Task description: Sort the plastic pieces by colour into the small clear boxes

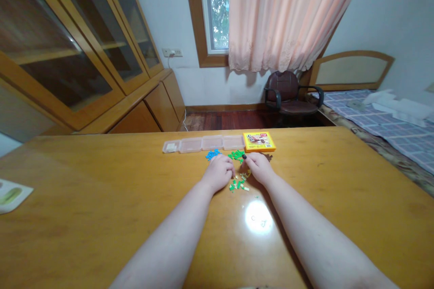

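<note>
My right hand (pixel 260 168) is closed, with a small black piece (pixel 244 156) at its fingertips. My left hand (pixel 219 172) rests on the table with its fingers curled beside scattered cream bits; whatever they hold, if anything, is hidden. Small blue bricks (pixel 213 154) lie in a heap just beyond the left hand. Between the hands, slightly farther off, is a pile of green bricks (pixel 236 155). Brown pieces (pixel 268 157) show partly from behind the right hand. Nearer to me lies a loose mix of green and cream bricks (pixel 239 185).
Clear plastic trays (pixel 191 145) stand in a row behind the heaps, beside a yellow box (pixel 259 142). The wooden table (pixel 101 198) carries a white object (pixel 13 195) at its left edge. Beyond it are a glass-fronted cabinet (pixel 135 95), an armchair (pixel 288 92) and a bed (pixel 373 117).
</note>
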Available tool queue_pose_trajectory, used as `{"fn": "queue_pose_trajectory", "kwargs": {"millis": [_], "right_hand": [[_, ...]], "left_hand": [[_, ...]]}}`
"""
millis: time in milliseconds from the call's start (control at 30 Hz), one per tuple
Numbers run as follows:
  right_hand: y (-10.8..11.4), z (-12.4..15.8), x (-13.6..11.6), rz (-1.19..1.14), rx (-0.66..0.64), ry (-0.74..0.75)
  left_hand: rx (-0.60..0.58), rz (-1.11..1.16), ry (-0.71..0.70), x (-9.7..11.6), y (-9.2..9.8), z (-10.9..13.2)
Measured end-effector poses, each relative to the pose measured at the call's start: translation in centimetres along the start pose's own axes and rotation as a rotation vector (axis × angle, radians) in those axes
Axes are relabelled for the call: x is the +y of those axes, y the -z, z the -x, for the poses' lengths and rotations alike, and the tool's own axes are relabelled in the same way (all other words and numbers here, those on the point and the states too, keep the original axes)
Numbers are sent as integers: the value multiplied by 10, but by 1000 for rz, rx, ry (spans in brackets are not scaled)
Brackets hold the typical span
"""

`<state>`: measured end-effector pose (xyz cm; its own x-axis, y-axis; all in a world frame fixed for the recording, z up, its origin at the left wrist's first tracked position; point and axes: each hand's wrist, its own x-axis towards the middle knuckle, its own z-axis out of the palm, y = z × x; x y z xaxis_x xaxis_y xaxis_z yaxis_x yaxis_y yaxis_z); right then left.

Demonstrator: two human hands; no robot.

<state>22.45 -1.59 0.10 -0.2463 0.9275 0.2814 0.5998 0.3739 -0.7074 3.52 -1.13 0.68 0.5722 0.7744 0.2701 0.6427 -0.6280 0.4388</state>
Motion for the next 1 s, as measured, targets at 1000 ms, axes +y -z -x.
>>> {"fn": "queue_pose_trajectory", "kwargs": {"millis": [1000], "right_hand": [[-5,4,-8,-25,-72,115]], "left_hand": [[36,-171,136,-6,-14,2]]}}
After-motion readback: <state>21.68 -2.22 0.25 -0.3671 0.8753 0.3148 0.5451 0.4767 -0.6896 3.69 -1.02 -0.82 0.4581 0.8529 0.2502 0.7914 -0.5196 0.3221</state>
